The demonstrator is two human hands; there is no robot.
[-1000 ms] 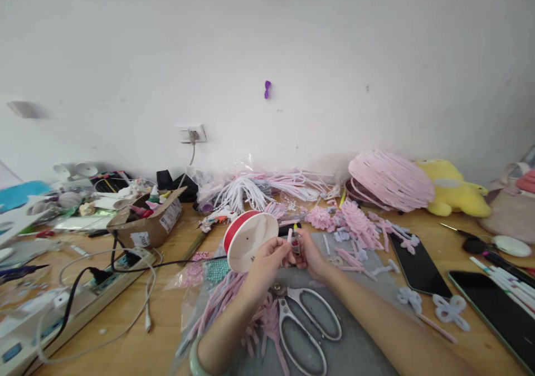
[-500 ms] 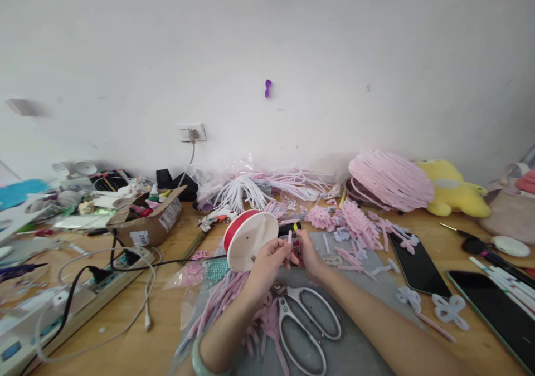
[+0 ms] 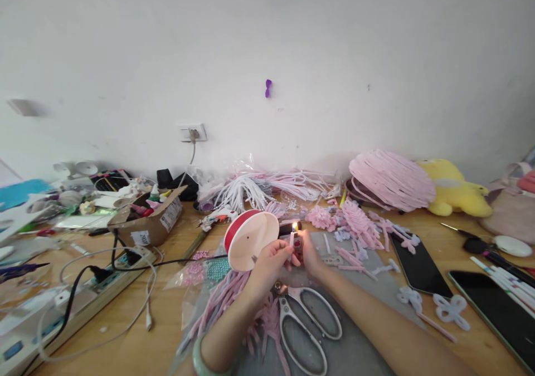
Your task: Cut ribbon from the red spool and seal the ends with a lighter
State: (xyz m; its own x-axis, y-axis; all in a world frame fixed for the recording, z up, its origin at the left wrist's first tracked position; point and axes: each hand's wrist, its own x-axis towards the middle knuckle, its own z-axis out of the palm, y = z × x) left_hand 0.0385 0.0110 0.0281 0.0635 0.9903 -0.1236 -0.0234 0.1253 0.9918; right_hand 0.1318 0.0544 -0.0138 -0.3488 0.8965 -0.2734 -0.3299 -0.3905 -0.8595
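My right hand (image 3: 310, 254) is closed round a lighter (image 3: 297, 243), and a small flame (image 3: 295, 227) burns at its top. Close beside it, my left hand (image 3: 272, 260) pinches a short pale pink strip (image 3: 291, 237) upright, its upper end by the flame. Whether strip and flame touch I cannot tell. Left of my fingers leans a white spool (image 3: 258, 241) with red ribbon (image 3: 239, 230) round it. Large scissors (image 3: 307, 323) with white handles lie below my hands, their blades partly hidden. Pink and lilac fuzzy stems (image 3: 221, 303) lie under my left forearm.
A grey mat (image 3: 359, 315) covers the middle of the table. Pink fuzzy pieces (image 3: 359, 225) and two phones (image 3: 422, 264) are to the right. A cardboard box (image 3: 152, 220), bead bags (image 3: 215, 269) and a power strip (image 3: 83, 309) with cables are to the left.
The lighter in my right hand now has a flame that was absent before. Both hands have stayed nearly in place.
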